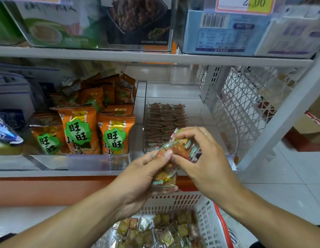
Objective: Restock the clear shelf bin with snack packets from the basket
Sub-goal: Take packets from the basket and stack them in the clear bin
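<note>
In the head view, a bunch of small clear-wrapped snack packets (170, 158) is held at the centre of the frame, in front of the shelf edge. The lower part of the bunch is grasped by the left hand (137, 183), its thumb pressed on the top packet and its fingers curled beneath. The upper packets are pinched by the right hand (205, 156), thumb and curled fingers closed round them, so both grips are clenched on the packets.

Just behind the hands, at centre right, the clear shelf bin (218, 108) is seen on the shelf (152, 56), with rows of the same packets (166, 120) stacked flat along its left side. To the left of the bin, orange snack bags (95, 129) are stood upright in another clear bin. A white lattice panel (248, 97) is seen at the right end of the shelf.

At the bottom centre of the frame, the white basket (205, 217) with a red rim is seen below the hands, with loose packets (155, 231) piled inside.
</note>
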Available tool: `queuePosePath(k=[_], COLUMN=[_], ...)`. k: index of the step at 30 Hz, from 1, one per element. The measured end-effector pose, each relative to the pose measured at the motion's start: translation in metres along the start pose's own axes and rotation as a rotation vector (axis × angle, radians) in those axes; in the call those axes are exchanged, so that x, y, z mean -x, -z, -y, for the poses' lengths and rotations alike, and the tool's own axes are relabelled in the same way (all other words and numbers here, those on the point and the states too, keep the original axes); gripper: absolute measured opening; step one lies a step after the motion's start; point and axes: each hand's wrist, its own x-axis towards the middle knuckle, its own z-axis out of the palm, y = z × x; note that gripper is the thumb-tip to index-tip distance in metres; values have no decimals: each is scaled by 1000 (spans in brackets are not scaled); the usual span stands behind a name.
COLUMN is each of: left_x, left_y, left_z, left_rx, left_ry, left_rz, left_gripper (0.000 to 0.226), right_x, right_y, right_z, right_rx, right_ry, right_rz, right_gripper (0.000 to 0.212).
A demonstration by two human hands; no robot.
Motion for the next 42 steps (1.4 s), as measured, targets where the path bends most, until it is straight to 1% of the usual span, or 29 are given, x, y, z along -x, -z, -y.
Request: queuePosePath(k=[4,7,12,15,17,21,24,26,28,30,31,32,34,36,39,42], left_x=[0,-2,-2,-1,-1,0,2,5,9,13,16,17,21,27,24,29], left_y=[2,2,2,3,4,4,4,4,2,-2,-5,-6,-6,-7,-5,-2], left_z=[1,3,1,-2,-3,-4,-3,-2,0,4,5,7,10,8,4,3], left_rx=[-20,-17,15,28,39,59,78,108,91,41,26,17,18,28,-12,15], left_ry=[6,14,30,27,15,2,17,7,-39,-97,-123,-148,-203,-246,-319,-295], left_rz=[-6,-38,-38,-48,-74,-90,-89,-77,-63,-68,-84,-103,-127,-133,-143,-141], left_gripper=[50,52,52,56,59,47,40,47,51,47,46,48,54,57,54,45], right_x=[2,1,0,-1,-1,-2,-1,2,5,5,5,5,6,6,5,0], right_y=[-1,-3,-2,0,3,6,6,4,2,2,2,2,1,0,-1,1], right_z=[-3,-4,-2,0,2,2,3,5,9,14,17,20,24,27,27,27], right_rx=[108,168,112,60,30,-4,37,48,27,22,25,24,-15,-116,-285,-491], right_ry=[-21,-1,12,-26,-38,-32,-31,-35,-29,31,77,124,182,173,143,52], right_rz=[20,49,109,140,163,226,176,149,114,53,30,18,9,-1,-45,-71], right_gripper=[36,36,39,44,40,27,15,10,8,8,11,19,37,47,47,42])
